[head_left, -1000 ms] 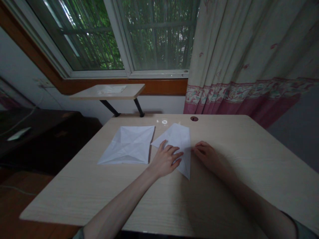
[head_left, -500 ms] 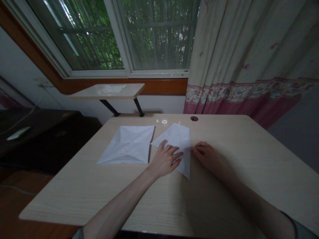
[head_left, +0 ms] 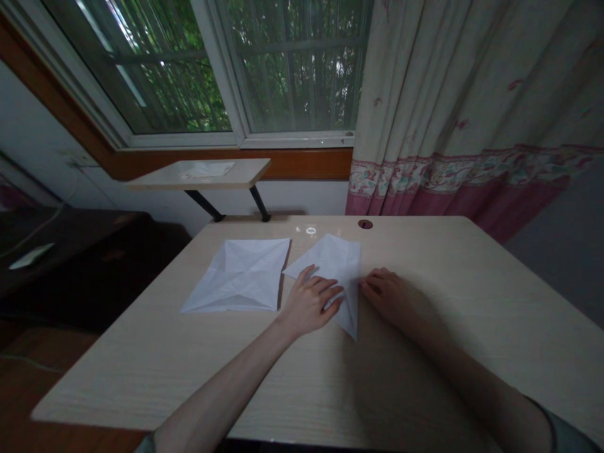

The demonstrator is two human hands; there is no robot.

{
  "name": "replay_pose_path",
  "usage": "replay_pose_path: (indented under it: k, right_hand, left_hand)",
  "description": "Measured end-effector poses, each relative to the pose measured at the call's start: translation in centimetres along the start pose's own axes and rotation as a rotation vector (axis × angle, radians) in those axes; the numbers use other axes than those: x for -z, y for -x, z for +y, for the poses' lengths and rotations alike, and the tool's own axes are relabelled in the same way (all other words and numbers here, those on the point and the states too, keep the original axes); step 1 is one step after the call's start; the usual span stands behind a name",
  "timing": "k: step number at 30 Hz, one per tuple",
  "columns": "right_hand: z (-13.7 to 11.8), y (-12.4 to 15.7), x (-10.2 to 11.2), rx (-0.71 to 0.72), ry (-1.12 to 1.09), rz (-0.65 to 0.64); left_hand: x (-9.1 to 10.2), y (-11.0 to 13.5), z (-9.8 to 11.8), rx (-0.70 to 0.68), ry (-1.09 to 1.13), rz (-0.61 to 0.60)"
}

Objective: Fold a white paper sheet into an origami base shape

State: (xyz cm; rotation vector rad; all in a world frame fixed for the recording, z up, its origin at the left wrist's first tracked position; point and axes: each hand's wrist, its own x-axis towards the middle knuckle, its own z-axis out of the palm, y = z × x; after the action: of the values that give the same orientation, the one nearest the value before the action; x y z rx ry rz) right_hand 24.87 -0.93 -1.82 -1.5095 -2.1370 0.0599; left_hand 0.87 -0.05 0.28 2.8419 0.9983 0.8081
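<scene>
Lying spread mid-frame, the left hand point(head_left: 311, 303) covers folded paper point(head_left: 348, 257), probably light, easily creased; right hand point(head_left: 385, 294) curls, pinch unclear, at its right edge, the likeliest hold.

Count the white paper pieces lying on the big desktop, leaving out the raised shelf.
2: a creased square piece on the left, and a folded, pointed piece beside it, partly under the left hand. More could be hidden beneath.
</scene>
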Motion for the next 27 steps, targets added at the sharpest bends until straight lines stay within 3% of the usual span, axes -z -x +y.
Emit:
replay_pose_path:
  k: [6, 12, 18, 27]
  right_hand:
    - [0.1, 0.4, 0.1, 0.034, -0.093, 0.113]
    - [-0.7, 0.5, 1.2, 0.093, -0.226, 0.338]
    - [-1.0, 0.6, 1.1, 0.219, -0.231, 0.283]
    - [1.0, 0.4, -0.6, -0.037, -0.307, 0.373]
  left_hand:
    - [0.0, 0.0, 0.0, -0.027, 0.040, 0.049]
    - [0.1, -0.1, 0.1, -0.069, 0.050, 0.032]
    - [0.3, -0.1, 0.3, -0.128, 0.143, -0.076]
    - [0.5, -0.2, 0.3, -0.156, 0.244, -0.173]
